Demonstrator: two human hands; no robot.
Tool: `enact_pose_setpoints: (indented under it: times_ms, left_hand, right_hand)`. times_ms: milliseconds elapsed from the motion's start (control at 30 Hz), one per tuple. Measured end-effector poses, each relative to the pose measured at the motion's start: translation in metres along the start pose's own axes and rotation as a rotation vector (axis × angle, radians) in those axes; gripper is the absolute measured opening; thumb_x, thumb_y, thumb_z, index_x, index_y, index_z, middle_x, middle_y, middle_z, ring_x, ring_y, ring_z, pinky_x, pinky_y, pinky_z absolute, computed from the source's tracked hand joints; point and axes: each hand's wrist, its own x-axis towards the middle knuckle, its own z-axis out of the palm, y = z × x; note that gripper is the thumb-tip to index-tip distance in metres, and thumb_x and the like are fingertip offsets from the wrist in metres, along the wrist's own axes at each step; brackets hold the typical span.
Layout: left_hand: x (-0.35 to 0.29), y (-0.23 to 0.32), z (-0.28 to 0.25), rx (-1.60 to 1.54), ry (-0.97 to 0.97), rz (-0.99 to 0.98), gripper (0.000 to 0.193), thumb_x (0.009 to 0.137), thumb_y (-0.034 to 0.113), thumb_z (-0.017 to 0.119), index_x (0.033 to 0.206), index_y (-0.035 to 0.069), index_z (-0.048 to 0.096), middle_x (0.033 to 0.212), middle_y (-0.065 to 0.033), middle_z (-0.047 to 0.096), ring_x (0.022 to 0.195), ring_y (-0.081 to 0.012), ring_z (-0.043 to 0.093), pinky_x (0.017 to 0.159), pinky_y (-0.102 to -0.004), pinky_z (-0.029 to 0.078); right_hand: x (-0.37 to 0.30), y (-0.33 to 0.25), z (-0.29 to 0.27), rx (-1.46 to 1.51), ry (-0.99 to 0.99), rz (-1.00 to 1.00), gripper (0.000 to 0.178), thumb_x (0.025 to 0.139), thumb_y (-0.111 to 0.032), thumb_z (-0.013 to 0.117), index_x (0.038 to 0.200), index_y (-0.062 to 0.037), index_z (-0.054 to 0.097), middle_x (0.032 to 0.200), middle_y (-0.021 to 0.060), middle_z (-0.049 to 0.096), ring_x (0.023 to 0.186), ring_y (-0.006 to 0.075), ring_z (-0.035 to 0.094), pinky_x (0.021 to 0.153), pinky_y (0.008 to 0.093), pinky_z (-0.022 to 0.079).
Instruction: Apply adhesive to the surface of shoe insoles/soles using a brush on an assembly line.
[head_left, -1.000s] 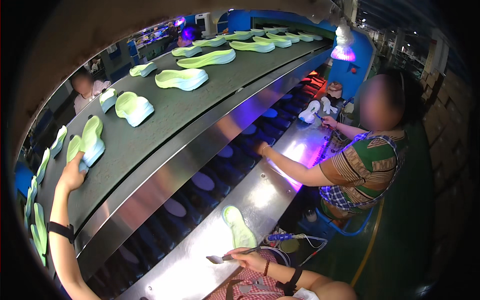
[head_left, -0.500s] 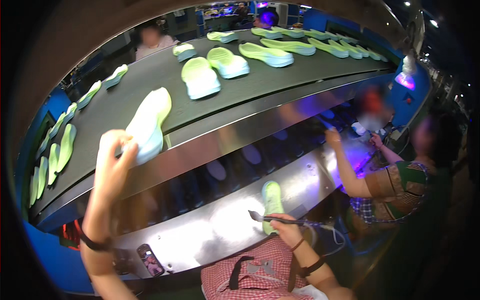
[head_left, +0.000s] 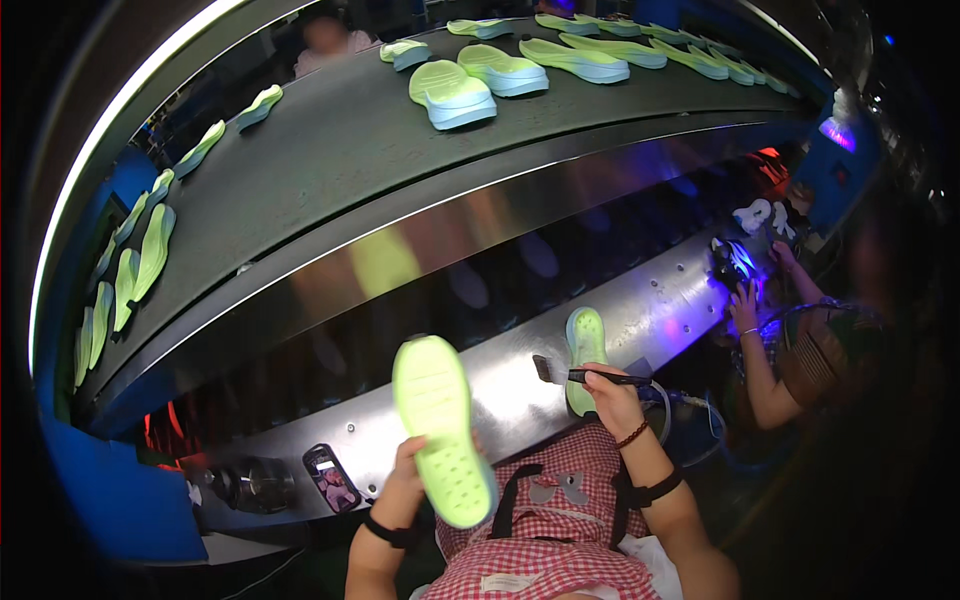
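Note:
A yellow-green shoe sole point(head_left: 440, 430) with a light blue edge stands upright in front of me. My left hand point(head_left: 408, 468) grips it at its side, with some of the fingers hidden behind it. In my right hand point(head_left: 612, 396) is a black-handled brush point(head_left: 600, 377), its dark flat bristles pointing left. Just behind that hand, a second sole point(head_left: 587, 345) lies on the metal ledge point(head_left: 510, 385), partly covered by the brush and my fingers.
Beyond the ledge runs a dark conveyor belt point(head_left: 330, 170) carrying several soles point(head_left: 452, 95). A phone point(head_left: 332, 480) and a dark jar-like object point(head_left: 255, 485) sit on the ledge at left. To the right, a co-worker's hands point(head_left: 745, 305) work near a purple-lit shoe part.
My left hand has brought the sole from the belt's near edge down and toward my body, turning it. The right hand still holds the brush. My view has shifted.

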Motion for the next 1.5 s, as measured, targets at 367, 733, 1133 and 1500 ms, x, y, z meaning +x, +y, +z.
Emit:
enact_pose_setpoints:
  times_ms: [367, 733, 1133, 1500]
  left_hand:
    - [0.062, -0.069, 0.022, -0.317, 0.269, 0.067, 0.096, 0.07, 0.079, 0.013, 0.13, 0.008, 0.033, 0.12, -0.0215, 0.046, 0.105, -0.0408, 0.049, 0.09, -0.052, 0.038]
    - [0.071, -0.07, 0.037, -0.239, 0.652, 0.196, 0.071, 0.082, 0.064, 0.019, 0.122, 0.009, 0.041, 0.12, -0.0105, 0.046, 0.11, -0.0265, 0.044, 0.095, -0.0399, 0.035]
    - [0.054, -0.051, 0.042, -0.221, 0.41, 0.179, 0.081, 0.08, 0.069, 0.013, 0.127, 0.009, 0.038, 0.118, -0.0139, 0.05, 0.102, -0.0274, 0.053, 0.088, -0.0415, 0.043]
    - [0.062, -0.026, 0.054, -0.192, 0.325, 0.397, 0.081, 0.08, 0.069, 0.014, 0.122, 0.006, 0.041, 0.109, -0.0163, 0.054, 0.093, -0.0305, 0.055, 0.083, -0.0417, 0.045]
  right_hand:
    - [-0.004, 0.004, 0.06, -0.423, -0.305, 0.023, 0.022, 0.076, -0.001, 0.061, 0.097, 0.0048, 0.06, 0.091, 0.0108, 0.064, 0.084, 0.0135, 0.059, 0.077, 0.0234, 0.046]
    - [-0.02, 0.022, 0.086, -0.959, -0.454, -0.721, 0.02, 0.069, -0.006, 0.066, 0.089, -0.0035, 0.064, 0.087, 0.0105, 0.063, 0.084, 0.0231, 0.06, 0.078, 0.0311, 0.045]
    - [-0.03, -0.032, 0.089, -0.811, -0.475, -0.493, 0.02, 0.07, -0.005, 0.067, 0.09, -0.0036, 0.065, 0.092, 0.0113, 0.063, 0.081, 0.0204, 0.061, 0.073, 0.0291, 0.049]
    - [-0.044, -0.041, 0.093, -0.839, -0.768, -0.558, 0.02, 0.069, -0.005, 0.069, 0.088, -0.005, 0.066, 0.086, 0.007, 0.065, 0.083, 0.0208, 0.061, 0.081, 0.0315, 0.045]
